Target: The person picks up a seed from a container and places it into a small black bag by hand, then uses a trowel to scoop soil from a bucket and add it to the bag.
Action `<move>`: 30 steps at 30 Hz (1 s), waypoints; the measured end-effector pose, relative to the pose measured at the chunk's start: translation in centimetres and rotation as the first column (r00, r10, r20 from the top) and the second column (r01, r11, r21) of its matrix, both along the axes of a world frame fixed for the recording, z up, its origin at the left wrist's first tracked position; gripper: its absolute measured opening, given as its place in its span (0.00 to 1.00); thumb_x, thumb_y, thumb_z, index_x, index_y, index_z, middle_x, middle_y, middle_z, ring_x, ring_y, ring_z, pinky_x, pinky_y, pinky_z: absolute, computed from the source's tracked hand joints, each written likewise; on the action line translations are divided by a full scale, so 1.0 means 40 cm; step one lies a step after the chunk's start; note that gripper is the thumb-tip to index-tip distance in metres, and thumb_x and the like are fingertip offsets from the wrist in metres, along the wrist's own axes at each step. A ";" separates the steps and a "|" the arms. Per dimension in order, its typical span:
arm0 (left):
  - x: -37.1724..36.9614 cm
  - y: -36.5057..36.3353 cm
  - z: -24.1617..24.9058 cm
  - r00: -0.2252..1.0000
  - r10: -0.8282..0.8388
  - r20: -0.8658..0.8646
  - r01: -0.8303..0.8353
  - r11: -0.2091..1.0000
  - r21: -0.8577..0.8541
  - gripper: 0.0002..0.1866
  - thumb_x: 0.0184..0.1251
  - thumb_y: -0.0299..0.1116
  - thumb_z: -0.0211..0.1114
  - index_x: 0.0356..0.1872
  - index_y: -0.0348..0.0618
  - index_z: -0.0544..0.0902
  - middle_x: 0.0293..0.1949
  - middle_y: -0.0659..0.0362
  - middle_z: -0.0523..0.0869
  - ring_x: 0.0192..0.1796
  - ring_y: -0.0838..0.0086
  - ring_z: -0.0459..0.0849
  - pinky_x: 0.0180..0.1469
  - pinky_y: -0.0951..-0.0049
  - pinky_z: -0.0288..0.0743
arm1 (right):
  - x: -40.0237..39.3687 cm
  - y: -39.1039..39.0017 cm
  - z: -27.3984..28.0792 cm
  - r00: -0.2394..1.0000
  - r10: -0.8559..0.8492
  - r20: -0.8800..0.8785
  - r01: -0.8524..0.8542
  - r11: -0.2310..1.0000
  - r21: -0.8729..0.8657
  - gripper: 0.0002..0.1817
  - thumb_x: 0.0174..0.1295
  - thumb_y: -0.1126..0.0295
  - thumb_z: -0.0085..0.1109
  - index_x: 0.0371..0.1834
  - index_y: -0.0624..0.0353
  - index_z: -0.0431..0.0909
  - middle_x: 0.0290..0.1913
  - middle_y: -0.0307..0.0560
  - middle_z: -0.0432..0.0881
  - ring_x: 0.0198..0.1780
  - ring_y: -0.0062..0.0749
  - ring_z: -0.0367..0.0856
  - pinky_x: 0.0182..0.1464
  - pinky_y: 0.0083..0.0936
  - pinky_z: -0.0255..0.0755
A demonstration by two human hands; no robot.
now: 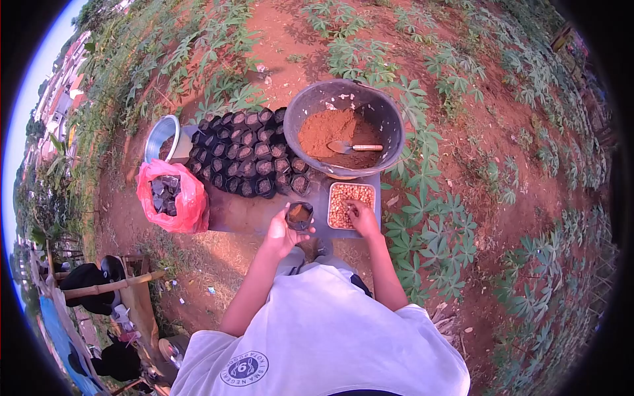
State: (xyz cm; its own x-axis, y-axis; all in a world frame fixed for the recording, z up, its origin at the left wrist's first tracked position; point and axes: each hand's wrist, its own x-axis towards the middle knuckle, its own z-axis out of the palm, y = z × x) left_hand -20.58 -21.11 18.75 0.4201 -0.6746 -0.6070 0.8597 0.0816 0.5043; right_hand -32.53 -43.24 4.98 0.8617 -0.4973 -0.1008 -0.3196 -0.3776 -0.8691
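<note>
Here, the left hand point(281, 232) grips a small black nursery bag point(299, 215) of soil at the board's point(244, 212) near edge. The right hand point(362, 216) has its fingers pinched down among the seeds in a rectangular tray point(352, 205) at the near right corner. Behind, a black basin point(343, 129) holds red soil and a trowel point(353, 147); filled bags point(247, 153) stand in rows, and a red plastic bag point(173, 195) holds empty ones.

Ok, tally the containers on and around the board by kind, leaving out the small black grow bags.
Large black tub of soil: 1
Metal bucket: 1
Red plastic bag: 1
Seed tray, which the right hand reaches into: 1
Total: 4

The left hand holds one small soil-filled bag, not counted.
</note>
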 end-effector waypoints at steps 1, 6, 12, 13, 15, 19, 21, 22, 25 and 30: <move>-0.002 0.003 0.000 1.000 0.005 0.007 -0.005 1.000 -0.004 0.24 0.74 0.52 0.37 0.52 0.45 0.74 0.38 0.52 0.84 0.36 0.62 0.85 0.32 0.69 0.80 | -0.003 0.002 0.004 1.000 0.005 0.007 -0.005 1.000 -0.004 0.17 0.56 0.79 0.57 0.50 0.59 0.78 0.30 0.46 0.80 0.30 0.29 0.78 0.37 0.25 0.74; -0.015 0.011 -0.002 0.997 0.063 0.039 -0.064 0.998 0.022 0.26 0.75 0.53 0.38 0.49 0.43 0.75 0.39 0.55 0.84 0.36 0.64 0.85 0.32 0.68 0.79 | -0.005 -0.001 0.029 0.999 0.015 0.034 -0.012 0.997 -0.078 0.15 0.55 0.78 0.58 0.47 0.60 0.79 0.29 0.46 0.79 0.29 0.31 0.78 0.35 0.27 0.73; -0.054 0.007 -0.071 0.999 -0.001 -0.034 0.004 0.995 0.097 0.26 0.75 0.53 0.37 0.51 0.44 0.74 0.39 0.54 0.84 0.36 0.62 0.85 0.33 0.67 0.79 | -0.029 -0.019 0.077 0.996 -0.074 0.056 0.073 0.997 0.029 0.07 0.57 0.74 0.63 0.35 0.64 0.76 0.26 0.46 0.77 0.27 0.27 0.76 0.32 0.25 0.71; -0.061 0.001 -0.075 1.000 -0.016 -0.024 0.018 0.996 0.086 0.26 0.75 0.53 0.37 0.51 0.44 0.74 0.39 0.54 0.84 0.36 0.62 0.85 0.33 0.67 0.79 | -0.038 -0.009 0.108 0.991 -0.132 0.037 0.129 0.988 0.081 0.08 0.57 0.72 0.64 0.33 0.65 0.76 0.28 0.47 0.79 0.28 0.30 0.78 0.33 0.26 0.72; -0.067 -0.011 -0.080 0.998 -0.050 -0.044 0.052 0.998 0.043 0.25 0.75 0.51 0.36 0.52 0.44 0.74 0.38 0.52 0.85 0.35 0.61 0.86 0.32 0.69 0.81 | -0.053 0.013 0.170 0.978 -0.205 0.030 0.200 0.972 0.121 0.09 0.57 0.70 0.65 0.31 0.65 0.76 0.29 0.48 0.80 0.29 0.32 0.80 0.34 0.27 0.73; -0.081 -0.022 -0.050 0.990 -0.130 -0.062 0.135 0.986 0.096 0.25 0.75 0.51 0.36 0.51 0.44 0.75 0.38 0.52 0.85 0.35 0.62 0.86 0.32 0.68 0.80 | -0.079 0.076 0.300 0.973 -0.175 0.154 0.172 0.985 0.031 0.08 0.57 0.72 0.63 0.33 0.65 0.75 0.28 0.48 0.78 0.27 0.32 0.77 0.32 0.27 0.72; -0.089 -0.001 -0.045 0.985 -0.167 -0.049 0.170 0.984 0.056 0.25 0.75 0.52 0.35 0.51 0.44 0.75 0.38 0.52 0.85 0.35 0.62 0.86 0.32 0.68 0.79 | -0.093 0.129 0.370 0.973 -0.104 0.204 0.111 0.994 -0.019 0.08 0.56 0.75 0.62 0.36 0.64 0.74 0.31 0.48 0.76 0.30 0.32 0.77 0.34 0.26 0.71; -0.095 0.011 -0.042 0.985 -0.171 -0.021 0.172 0.984 0.042 0.25 0.75 0.52 0.35 0.51 0.44 0.74 0.38 0.53 0.85 0.35 0.62 0.86 0.32 0.69 0.79 | -0.100 0.155 0.415 0.978 -0.052 0.201 0.064 0.997 -0.053 0.08 0.56 0.77 0.59 0.38 0.64 0.73 0.34 0.48 0.75 0.33 0.33 0.78 0.37 0.28 0.72; -0.109 0.050 -0.032 0.981 -0.189 0.030 0.189 0.982 0.000 0.25 0.75 0.52 0.35 0.52 0.44 0.73 0.39 0.55 0.84 0.35 0.64 0.85 0.33 0.68 0.78 | -0.110 0.240 0.496 0.955 0.070 0.288 -0.042 0.994 -0.104 0.07 0.57 0.77 0.58 0.38 0.63 0.74 0.35 0.48 0.75 0.35 0.34 0.79 0.38 0.28 0.73; -0.156 0.145 -0.003 0.989 -0.128 0.080 0.133 0.990 -0.053 0.26 0.75 0.53 0.35 0.51 0.44 0.74 0.40 0.57 0.84 0.35 0.67 0.84 0.34 0.68 0.77 | -0.121 0.371 0.540 0.963 0.184 0.198 -0.126 0.955 -0.270 0.08 0.55 0.77 0.59 0.38 0.63 0.75 0.35 0.49 0.78 0.37 0.39 0.81 0.41 0.32 0.74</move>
